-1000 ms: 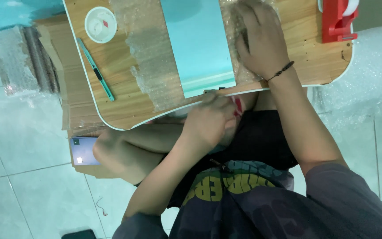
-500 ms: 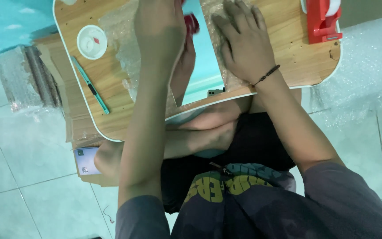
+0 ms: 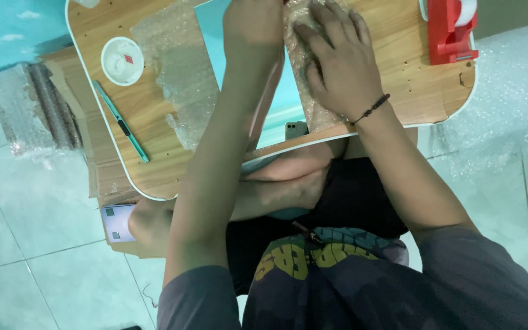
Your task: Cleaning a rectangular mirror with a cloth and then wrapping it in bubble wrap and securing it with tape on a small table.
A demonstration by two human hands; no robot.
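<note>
The right hand presses spread fingers flat on bubble wrap over the turquoise sheet near the table's near edge, while the left hand's fingers cannot be told.

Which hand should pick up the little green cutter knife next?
Probably the left hand. The green cutter knife lies on the left part of the wooden lap table, on that hand's side. The right hand lies flat on the bubble wrap, pressing it down, farther from the knife.
</note>
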